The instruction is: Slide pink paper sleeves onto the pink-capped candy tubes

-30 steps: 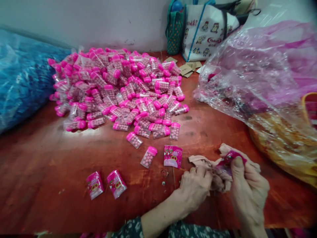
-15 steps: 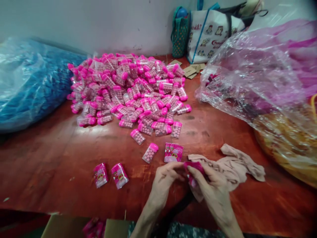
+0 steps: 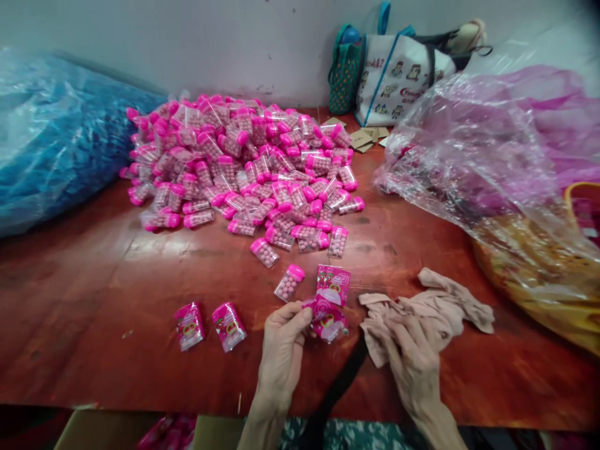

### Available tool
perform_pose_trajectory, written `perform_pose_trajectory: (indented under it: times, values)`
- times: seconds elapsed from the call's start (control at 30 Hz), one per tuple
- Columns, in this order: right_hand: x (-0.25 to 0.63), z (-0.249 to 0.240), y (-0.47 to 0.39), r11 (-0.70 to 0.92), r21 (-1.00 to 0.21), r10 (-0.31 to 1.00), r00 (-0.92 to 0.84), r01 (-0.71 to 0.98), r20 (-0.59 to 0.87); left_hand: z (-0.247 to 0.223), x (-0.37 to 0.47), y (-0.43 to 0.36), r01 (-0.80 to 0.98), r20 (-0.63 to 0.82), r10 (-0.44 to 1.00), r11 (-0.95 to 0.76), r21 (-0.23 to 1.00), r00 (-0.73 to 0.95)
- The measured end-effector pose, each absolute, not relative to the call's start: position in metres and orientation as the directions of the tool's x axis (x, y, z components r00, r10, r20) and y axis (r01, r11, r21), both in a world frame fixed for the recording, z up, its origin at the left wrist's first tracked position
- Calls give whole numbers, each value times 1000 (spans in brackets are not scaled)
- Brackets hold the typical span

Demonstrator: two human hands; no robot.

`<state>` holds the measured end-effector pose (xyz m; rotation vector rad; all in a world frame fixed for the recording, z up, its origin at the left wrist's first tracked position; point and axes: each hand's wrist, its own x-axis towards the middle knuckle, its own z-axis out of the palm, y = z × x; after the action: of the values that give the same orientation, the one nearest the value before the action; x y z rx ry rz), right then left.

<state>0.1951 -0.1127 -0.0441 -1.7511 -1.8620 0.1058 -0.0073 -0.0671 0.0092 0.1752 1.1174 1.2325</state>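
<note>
Between the thumb and fingers of my left hand is a pink printed plastic sleeve, looking flat and thin. It overlaps the near edge of a small stack of similar printed sleeves on the table. My right hand rests its loosely bent fingertips on a crumpled beige cloth. Just beyond my left hand lies a clear bottle of pale pink balls with a pink cap. To the left, two bottles in pink printed sleeves, one here and another beside it, lie side by side.
A large heap of pink-capped bottles covers the back middle of the red-brown table. A blue-filled plastic bag stands left. Clear and pink plastic drapes over a yellow basket at right. A white tote bag stands behind.
Both hands were together at a pink sleeve. My right hand has let go and moved right onto the cloth; my left hand has shifted left, keeping a sleeve.
</note>
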Motion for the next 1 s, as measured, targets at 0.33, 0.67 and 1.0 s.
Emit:
perform_pose_trajectory:
  times: [0.33,0.67,1.0]
  values:
    - [138,15,-92,-58,-935,994,104,349,-23,11,-7,-75,-767,-530,841,272,582,-104]
    - [112,7,-87,-243,-970,970,13,-22,-244,13,-24,-81,-691,-495,868,335,640,-37]
    - [112,0,-86,-196,-974,981,15,114,-196,12,-37,-75,-553,-521,850,401,730,-72]
